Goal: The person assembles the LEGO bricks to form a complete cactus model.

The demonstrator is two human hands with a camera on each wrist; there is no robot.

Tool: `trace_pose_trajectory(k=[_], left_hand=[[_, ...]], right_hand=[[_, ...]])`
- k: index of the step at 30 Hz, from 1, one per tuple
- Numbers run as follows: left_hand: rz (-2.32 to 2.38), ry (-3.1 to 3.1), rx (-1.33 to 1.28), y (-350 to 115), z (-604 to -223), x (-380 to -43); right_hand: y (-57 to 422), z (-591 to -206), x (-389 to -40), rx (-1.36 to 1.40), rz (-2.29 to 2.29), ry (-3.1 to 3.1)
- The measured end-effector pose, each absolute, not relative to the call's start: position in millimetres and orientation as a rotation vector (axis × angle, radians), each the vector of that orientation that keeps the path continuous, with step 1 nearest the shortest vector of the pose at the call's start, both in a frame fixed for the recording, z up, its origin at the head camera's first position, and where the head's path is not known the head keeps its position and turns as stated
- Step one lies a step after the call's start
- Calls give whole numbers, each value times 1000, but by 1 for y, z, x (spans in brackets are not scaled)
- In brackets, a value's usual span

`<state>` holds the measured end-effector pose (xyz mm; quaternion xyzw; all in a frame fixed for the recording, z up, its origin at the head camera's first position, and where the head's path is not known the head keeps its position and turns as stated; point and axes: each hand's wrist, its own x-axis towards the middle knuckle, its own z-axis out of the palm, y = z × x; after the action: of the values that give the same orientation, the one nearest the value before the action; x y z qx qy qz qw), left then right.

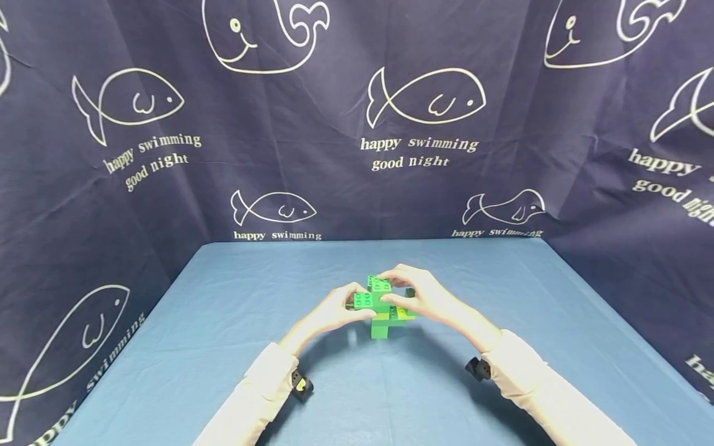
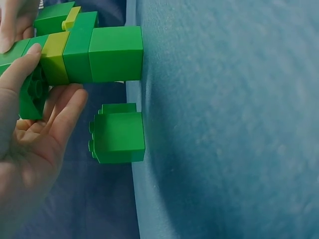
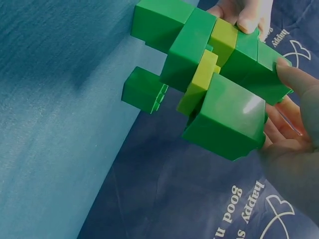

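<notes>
A built figure of green and lime toy building bricks (image 1: pixel 380 304) stands upright between both hands over the table. My left hand (image 1: pixel 333 310) grips its left side, with the thumb on the front at the lime layer and fingers behind a jutting green brick (image 1: pixel 363 300). From the right, my right hand (image 1: pixel 425 296) holds the upper bricks between thumb and fingers. On the right side a larger green block (image 3: pixel 229 117) sticks out above a lime brick (image 3: pixel 198 84). A separate studded green brick (image 2: pixel 119 134) rests on the table behind the figure.
The table (image 1: pixel 251 279) has a blue cloth cover. Dark blue curtains (image 1: pixel 334 167) with white fish drawings rise at its back and sides. A small black device (image 1: pixel 302 387) sits at the left wrist, another (image 1: pixel 478 368) at the right.
</notes>
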<state>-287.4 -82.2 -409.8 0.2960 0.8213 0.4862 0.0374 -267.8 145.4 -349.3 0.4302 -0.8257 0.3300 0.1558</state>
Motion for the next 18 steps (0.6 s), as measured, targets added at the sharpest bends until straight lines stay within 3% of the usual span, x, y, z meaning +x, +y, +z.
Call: trace_pose_trajectory(k=[18], left_hand=[[1537, 2537, 919, -81, -405, -284]], right_hand=[[145, -353, -270, 1229, 998, -2371]])
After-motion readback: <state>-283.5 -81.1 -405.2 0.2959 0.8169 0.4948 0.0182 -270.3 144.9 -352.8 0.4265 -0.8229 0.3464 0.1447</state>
